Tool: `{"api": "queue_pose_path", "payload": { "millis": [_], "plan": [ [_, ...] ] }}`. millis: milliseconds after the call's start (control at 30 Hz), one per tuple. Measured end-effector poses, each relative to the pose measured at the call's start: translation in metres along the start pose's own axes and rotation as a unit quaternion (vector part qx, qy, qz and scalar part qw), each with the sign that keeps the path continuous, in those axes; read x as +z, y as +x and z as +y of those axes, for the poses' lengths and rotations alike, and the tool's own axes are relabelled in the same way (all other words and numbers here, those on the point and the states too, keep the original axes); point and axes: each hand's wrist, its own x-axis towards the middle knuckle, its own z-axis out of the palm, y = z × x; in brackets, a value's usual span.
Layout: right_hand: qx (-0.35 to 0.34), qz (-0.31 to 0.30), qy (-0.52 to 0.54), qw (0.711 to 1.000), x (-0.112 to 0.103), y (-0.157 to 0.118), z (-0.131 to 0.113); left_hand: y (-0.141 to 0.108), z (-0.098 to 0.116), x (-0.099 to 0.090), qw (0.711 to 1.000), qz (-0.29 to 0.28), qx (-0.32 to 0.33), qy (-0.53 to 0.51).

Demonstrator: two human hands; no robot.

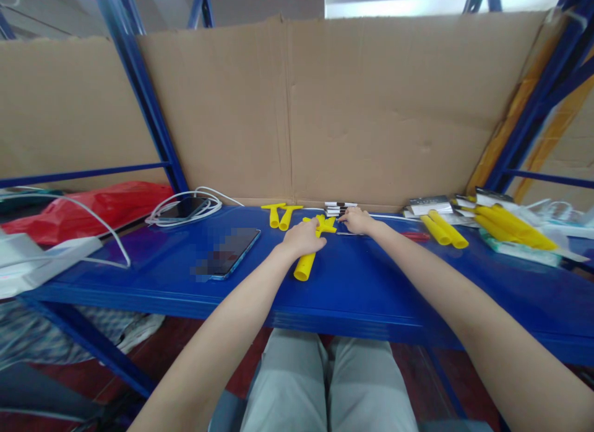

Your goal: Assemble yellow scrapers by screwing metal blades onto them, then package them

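A yellow T-shaped tube piece (305, 267) lies on the blue tabletop, its round open end pointing toward me. My left hand (302, 237) is closed around its upper part, against the yellow crosspiece. Just to the right, my right hand (357, 221) reaches down to the tabletop with fingers drawn together; whatever they pinch is too small to make out. Beside those fingers is a stack of black-and-white markers (341, 205). A thin metal rod (351, 234) lies under the right hand. Two more yellow T-shaped pieces (281, 216) rest behind my left hand.
A phone (234, 254) lies left of my left arm, with a coiled white cable (204, 207) behind it. Yellow tubes (444, 229), a red tool (416, 236) and packets (429, 205) sit at right. Cardboard (362, 110) walls the back; a red bag (109, 206) is left.
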Motion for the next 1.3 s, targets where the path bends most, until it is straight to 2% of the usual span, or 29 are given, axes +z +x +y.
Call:
{"api": "queue_pose_path", "payload": {
  "millis": [433,667,933,1100,1200,1300],
  "plan": [
    [-0.061,0.05,0.002,0.997,-0.008,-0.007,-0.002,0.001,-0.001,0.001,1.0,0.002,0.013,-0.003],
    [0.009,0.029,0.073,0.997,-0.001,0.002,-0.005,0.0,0.001,-0.001,1.0,-0.003,0.009,0.003],
    [0.027,0.017,0.099,0.995,0.002,-0.001,0.0,0.001,-0.001,0.002,0.998,-0.018,0.054,0.007],
    [0.055,0.053,0.121,0.99,-0.009,-0.008,0.0,0.002,-0.003,0.005,0.994,-0.026,0.106,0.015],
    [0.056,0.099,0.189,0.975,-0.022,-0.015,-0.004,0.001,-0.002,0.005,0.992,-0.026,0.127,0.003],
    [0.03,0.087,0.276,0.957,-0.032,-0.026,-0.01,-0.001,-0.001,0.003,0.989,-0.029,0.143,-0.018]
  ]
}}
